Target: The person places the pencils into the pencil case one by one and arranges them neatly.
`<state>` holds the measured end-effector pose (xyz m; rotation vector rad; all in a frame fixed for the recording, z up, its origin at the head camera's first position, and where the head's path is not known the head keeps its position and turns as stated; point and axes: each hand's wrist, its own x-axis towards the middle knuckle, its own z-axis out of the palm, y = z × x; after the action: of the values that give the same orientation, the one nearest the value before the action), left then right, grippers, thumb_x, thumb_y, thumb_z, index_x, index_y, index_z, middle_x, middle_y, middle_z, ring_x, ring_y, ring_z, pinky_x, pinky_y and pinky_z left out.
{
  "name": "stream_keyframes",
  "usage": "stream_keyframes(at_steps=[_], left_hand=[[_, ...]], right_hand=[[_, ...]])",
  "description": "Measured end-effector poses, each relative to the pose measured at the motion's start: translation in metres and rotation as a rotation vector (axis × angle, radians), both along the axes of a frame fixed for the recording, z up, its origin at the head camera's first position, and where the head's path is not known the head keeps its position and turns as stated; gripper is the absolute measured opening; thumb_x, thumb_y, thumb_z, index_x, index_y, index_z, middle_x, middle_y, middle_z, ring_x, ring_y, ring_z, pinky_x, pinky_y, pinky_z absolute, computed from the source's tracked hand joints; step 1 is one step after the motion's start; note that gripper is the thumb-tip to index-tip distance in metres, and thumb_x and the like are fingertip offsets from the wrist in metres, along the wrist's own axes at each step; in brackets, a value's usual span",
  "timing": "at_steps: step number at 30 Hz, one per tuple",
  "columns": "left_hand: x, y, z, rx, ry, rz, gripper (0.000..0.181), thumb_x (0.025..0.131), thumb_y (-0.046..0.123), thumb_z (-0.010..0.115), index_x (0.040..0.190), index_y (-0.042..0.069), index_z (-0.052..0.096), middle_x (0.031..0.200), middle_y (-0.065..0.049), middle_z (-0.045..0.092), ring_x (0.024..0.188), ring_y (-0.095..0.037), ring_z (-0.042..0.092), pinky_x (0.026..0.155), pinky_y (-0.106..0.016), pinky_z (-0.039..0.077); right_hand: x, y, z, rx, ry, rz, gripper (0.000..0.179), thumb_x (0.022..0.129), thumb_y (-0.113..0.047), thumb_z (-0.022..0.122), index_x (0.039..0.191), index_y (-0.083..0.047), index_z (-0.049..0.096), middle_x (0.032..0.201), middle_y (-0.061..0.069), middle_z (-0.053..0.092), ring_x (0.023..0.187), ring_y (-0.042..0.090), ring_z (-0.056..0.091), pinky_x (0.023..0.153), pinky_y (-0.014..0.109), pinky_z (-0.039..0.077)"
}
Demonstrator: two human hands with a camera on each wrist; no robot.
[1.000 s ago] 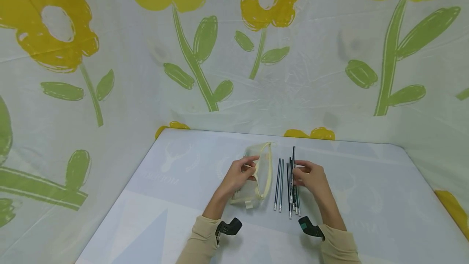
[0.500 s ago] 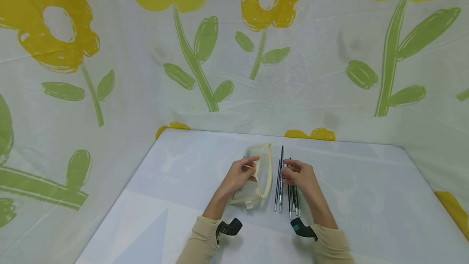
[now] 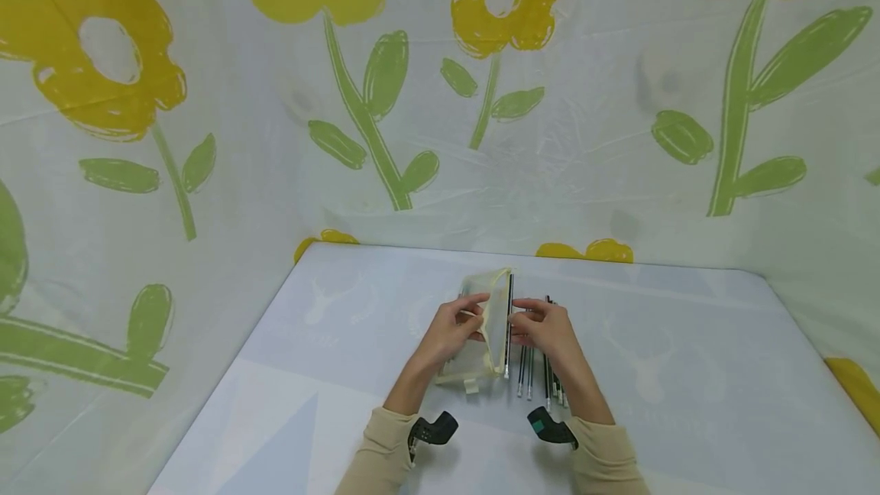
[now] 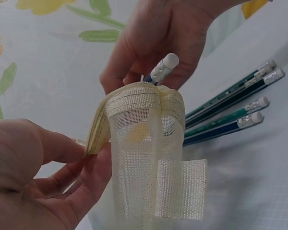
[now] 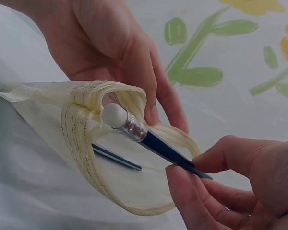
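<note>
My left hand (image 3: 442, 333) pinches the zippered edge of a pale yellow mesh pencil pouch (image 4: 134, 177), whose mouth gapes toward the right. Between thumb and fingers, my right hand (image 3: 548, 333) holds a dark blue pencil (image 5: 158, 147) at that mouth. The pencil's white eraser end points toward me in the head view, and its shaft lies along the opening. Inside the mouth, the right wrist view shows part of another dark pencil (image 5: 117, 157). Several dark blue and green pencils (image 4: 225, 125) lie on the table beside the pouch, partly hidden by my right hand in the head view.
The white table (image 3: 275, 403) carries faint deer and triangle prints. Behind it and on the left hangs a flower-printed curtain (image 3: 584, 174). A small fabric tab (image 4: 181, 189) sticks out from the pouch's side. Black wrist cameras (image 3: 436, 428) sit at both cuffs.
My right hand has carried the pencil leftward from above the loose pencils to the pouch's mouth. The left hand keeps its hold on the pouch, almost in place.
</note>
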<state>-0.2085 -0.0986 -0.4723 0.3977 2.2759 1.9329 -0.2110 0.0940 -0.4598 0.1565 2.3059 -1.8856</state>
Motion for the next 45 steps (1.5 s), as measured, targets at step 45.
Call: stream_keyframes(at_steps=[45], left_hand=[[0.004, 0.005, 0.005, -0.037, 0.019, -0.025, 0.039, 0.099, 0.002, 0.053, 0.138, 0.007, 0.056, 0.109, -0.022, 0.058, 0.09, -0.021, 0.062, 0.075, -0.035, 0.066]], right_hand=[[-0.008, -0.013, -0.01, -0.023, 0.046, -0.039, 0.04, 0.09, -0.011, 0.066, 0.128, 0.0, 0.062, 0.104, 0.02, 0.07, 0.071, 0.012, 0.069, 0.066, 0.024, 0.064]])
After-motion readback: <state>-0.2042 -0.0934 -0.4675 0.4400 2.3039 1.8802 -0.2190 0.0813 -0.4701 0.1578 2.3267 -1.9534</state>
